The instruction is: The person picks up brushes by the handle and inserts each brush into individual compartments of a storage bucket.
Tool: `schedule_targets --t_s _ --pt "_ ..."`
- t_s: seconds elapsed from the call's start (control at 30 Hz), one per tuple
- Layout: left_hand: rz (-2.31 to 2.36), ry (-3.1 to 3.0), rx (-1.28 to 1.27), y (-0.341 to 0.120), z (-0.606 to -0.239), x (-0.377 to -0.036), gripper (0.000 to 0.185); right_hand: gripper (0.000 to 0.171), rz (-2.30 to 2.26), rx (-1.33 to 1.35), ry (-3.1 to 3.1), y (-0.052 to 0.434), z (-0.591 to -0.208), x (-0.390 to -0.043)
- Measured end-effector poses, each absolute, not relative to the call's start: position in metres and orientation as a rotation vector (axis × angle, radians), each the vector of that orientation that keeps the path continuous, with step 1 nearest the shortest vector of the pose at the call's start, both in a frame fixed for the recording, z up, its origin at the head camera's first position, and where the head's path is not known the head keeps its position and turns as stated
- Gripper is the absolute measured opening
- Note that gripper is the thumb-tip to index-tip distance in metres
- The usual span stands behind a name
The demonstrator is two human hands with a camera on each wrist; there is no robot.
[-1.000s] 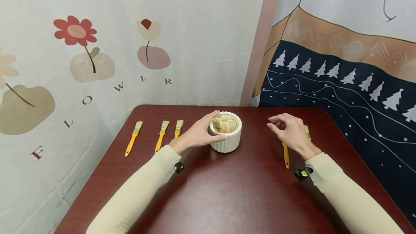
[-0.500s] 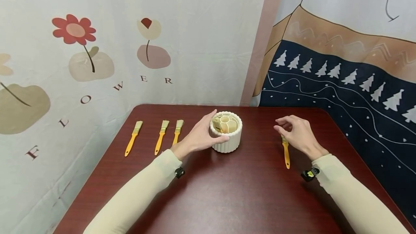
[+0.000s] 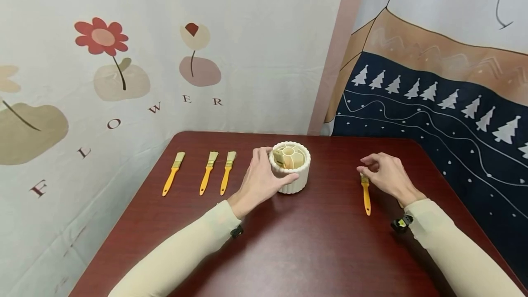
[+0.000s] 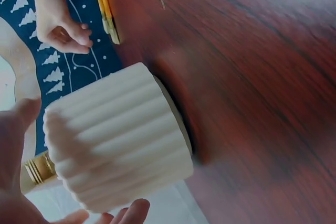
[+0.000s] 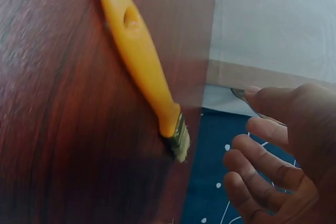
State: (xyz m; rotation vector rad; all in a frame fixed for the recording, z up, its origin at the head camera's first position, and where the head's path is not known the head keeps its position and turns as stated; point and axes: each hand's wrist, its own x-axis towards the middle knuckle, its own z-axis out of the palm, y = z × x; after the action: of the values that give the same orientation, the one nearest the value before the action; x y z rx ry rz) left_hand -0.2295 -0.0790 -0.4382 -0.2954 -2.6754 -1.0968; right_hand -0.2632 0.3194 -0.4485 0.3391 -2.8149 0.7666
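A white fluted pot (image 3: 298, 180) with a divided insert stands on the table, and one brush (image 3: 278, 158) is upright in its left compartment, bristles up. My left hand (image 3: 257, 178) holds the pot from the left, thumb across its front and fingers at its far left side. In the left wrist view the pot's ribbed wall (image 4: 121, 135) sits between the thumb and the fingertips. Over the bristle end of a yellow-handled paintbrush (image 3: 366, 198) is my right hand (image 3: 389, 175), fingers loosely bent around nothing. That paintbrush (image 5: 139, 61) lies flat in the right wrist view.
To the left on the dark red table (image 3: 313, 251) lie three more paintbrushes, an outer one (image 3: 173, 174), a middle one (image 3: 208, 173) and an inner one (image 3: 228, 173). Another brush's handle (image 3: 400, 203) peeks out under my right wrist. Printed cloths (image 3: 264, 58) hang behind the table.
My right hand has moved right and nearer me, and covers most of the outer right brush. My left hand has shifted slightly around the pot, its fingers lower on the far side.
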Motion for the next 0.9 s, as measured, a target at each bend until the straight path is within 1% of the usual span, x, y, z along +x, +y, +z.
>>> schedule_targets --t_s 0.43,0.9 --pt "-1.112 -2.657 -0.213 -0.073 -0.436 -0.231 0.106 0.037 0.714 0.287 -2.956 0.336 -0.458 -0.263" --pt "-1.139 -2.651 -0.258 -0.078 -0.439 -0.233 0.093 0.035 0.737 0.270 -2.973 0.332 -0.467 -0.258"
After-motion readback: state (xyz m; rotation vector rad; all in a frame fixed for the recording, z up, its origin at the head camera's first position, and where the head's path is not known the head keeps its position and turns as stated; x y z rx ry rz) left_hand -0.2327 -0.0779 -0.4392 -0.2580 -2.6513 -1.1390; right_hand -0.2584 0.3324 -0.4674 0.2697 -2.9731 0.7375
